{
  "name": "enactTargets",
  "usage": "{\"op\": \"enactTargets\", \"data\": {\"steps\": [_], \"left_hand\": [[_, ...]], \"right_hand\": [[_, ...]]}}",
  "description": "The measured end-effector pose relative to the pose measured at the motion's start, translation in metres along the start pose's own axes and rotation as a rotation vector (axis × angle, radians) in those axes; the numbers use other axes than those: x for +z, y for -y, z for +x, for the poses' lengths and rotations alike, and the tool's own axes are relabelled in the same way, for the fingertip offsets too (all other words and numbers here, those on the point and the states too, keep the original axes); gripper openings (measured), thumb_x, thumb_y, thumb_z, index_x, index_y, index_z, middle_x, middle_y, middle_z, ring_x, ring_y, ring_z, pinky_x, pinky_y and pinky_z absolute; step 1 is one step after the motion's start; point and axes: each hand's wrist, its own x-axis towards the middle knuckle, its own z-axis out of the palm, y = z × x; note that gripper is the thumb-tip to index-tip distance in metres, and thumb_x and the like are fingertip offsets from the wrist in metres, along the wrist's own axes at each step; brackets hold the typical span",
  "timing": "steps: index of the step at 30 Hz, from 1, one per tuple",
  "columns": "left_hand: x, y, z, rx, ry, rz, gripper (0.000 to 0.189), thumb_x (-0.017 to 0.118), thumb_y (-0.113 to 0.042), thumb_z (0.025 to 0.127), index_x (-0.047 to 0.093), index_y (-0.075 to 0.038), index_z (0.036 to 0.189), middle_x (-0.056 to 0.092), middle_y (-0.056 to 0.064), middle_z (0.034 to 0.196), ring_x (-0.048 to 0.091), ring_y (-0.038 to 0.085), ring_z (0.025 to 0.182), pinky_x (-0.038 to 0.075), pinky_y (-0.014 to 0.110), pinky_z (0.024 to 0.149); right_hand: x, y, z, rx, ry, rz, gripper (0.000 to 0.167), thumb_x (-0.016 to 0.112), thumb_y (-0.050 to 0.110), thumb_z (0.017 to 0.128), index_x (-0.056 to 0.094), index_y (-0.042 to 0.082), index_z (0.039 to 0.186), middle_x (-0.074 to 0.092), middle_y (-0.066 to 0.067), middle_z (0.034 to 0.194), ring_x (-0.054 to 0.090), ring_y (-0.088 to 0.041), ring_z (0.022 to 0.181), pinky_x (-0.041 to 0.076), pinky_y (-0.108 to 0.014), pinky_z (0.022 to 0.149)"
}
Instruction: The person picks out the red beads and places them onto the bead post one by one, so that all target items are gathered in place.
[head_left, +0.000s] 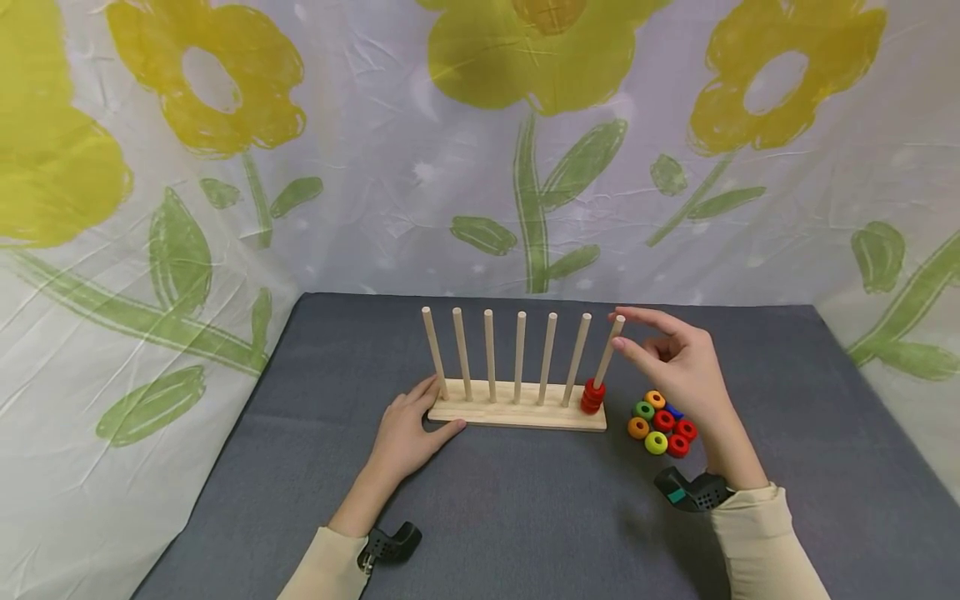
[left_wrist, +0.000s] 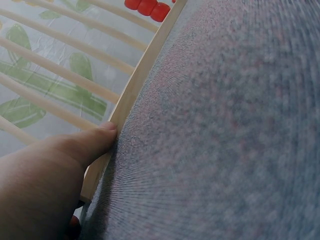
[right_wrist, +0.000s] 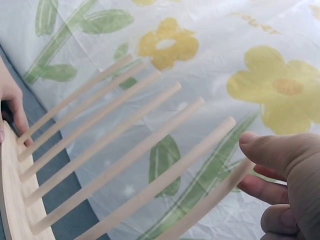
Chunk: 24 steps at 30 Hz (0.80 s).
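Note:
A wooden peg stand (head_left: 517, 414) with a row of upright pegs sits on the table. My left hand (head_left: 405, 429) grips its left end, the thumb (left_wrist: 97, 142) along the front edge and the other fingers behind, mostly hidden. Red rings (head_left: 592, 397) are stacked at the foot of the rightmost peg (head_left: 609, 354). Around that peg's top is my right hand (head_left: 678, 358), thumb and index finger spread apart, with no ring visible between them. In the right wrist view, the thumb (right_wrist: 265, 150) is near the peg's upper end.
Right of the stand lies a cluster of loose rings: orange (head_left: 638, 427), green (head_left: 643, 410), yellow-green (head_left: 656, 442), blue (head_left: 675, 412) and red (head_left: 686, 429). A dark grey cloth (head_left: 517, 508) covers the table. Behind hangs a flower-patterned curtain (head_left: 375, 167).

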Motion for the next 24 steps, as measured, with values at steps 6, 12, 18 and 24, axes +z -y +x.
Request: {"op": "enactTargets", "data": {"steps": [6,12,18,24], "left_hand": [[0.001,0.000,0.000,0.002,-0.005,-0.008,0.083,0.077,-0.052,0.088,0.050,-0.004,0.150,0.046,0.015,0.153,0.054,0.039,0.119,0.041,0.054,0.097],[0.003,-0.001,-0.001,-0.014,0.014,-0.016,0.084,0.076,-0.052,0.088,0.048,-0.005,0.151,0.045,0.014,0.154,0.052,0.038,0.121,0.041,0.055,0.098],[0.002,-0.001,-0.001,-0.010,0.005,-0.018,0.083,0.076,-0.052,0.088,0.050,-0.004,0.150,0.045,0.014,0.154,0.053,0.038,0.119,0.040,0.054,0.099],[0.001,0.001,0.000,-0.009,0.008,-0.010,0.083,0.076,-0.053,0.088,0.050,-0.004,0.150,0.045,0.014,0.154,0.053,0.038,0.120,0.040,0.056,0.099]], "right_hand": [[-0.001,-0.002,0.000,-0.002,0.003,-0.008,0.036,0.072,-0.003,0.093,0.069,-0.001,0.129,0.057,-0.003,0.063,0.030,-0.011,0.040,0.027,-0.032,0.040],[-0.008,-0.008,-0.005,0.018,0.011,0.002,0.035,0.073,0.001,0.094,0.069,0.001,0.128,0.061,0.001,0.070,0.031,-0.015,0.041,0.028,-0.032,0.039],[-0.022,-0.033,-0.014,0.043,-0.001,-0.040,0.032,0.072,-0.001,0.094,0.069,-0.001,0.126,0.072,0.007,0.093,0.033,-0.013,0.040,0.029,-0.032,0.039],[-0.042,-0.076,-0.031,0.125,-0.026,-0.075,0.033,0.073,0.008,0.096,0.071,0.009,0.128,0.073,0.008,0.106,0.034,-0.013,0.038,0.027,-0.032,0.037]]}}
